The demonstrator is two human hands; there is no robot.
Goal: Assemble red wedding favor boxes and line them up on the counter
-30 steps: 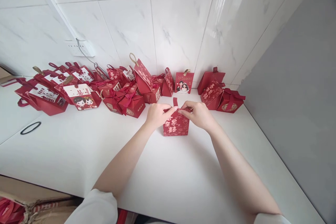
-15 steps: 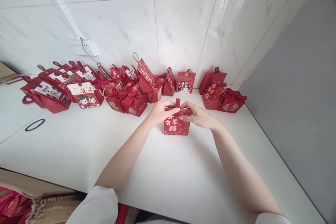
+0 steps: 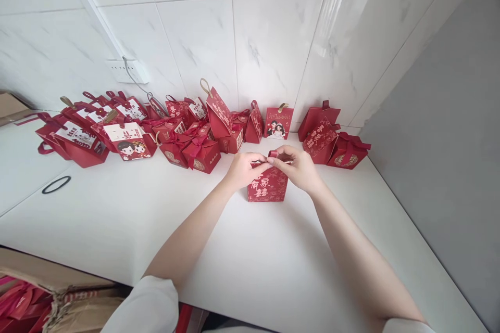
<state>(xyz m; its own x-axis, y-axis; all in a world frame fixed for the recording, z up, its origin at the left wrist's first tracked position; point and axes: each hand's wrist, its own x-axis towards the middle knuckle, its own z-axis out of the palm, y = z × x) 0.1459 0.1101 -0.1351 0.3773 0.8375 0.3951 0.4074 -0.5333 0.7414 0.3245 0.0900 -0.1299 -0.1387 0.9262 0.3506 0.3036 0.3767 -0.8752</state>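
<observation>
A red paper gift box (image 3: pixel 269 187) with pale printed characters stands upright on the white table (image 3: pixel 156 218). My left hand (image 3: pixel 247 169) is closed on the box's top left edge, thumb in front and fingers behind. At the top, my right hand (image 3: pixel 295 166) pinches the red ribbon loop (image 3: pixel 273 154) between thumb and fingers. The back of the box is hidden behind its front panel and my hands.
Several red gift boxes (image 3: pixel 201 153) are grouped along the tiled wall, more boxes (image 3: pixel 320 138) at right. A black ring (image 3: pixel 57 185) lies at left. An open cardboard carton (image 3: pixel 86 312) with red items stands below the front edge. A grey panel (image 3: pixel 441 130) borders the right side.
My right hand has shifted from the box's upper right edge to the ribbon loop and now pinches it. My left hand stays at the top left edge. The view has shifted slightly.
</observation>
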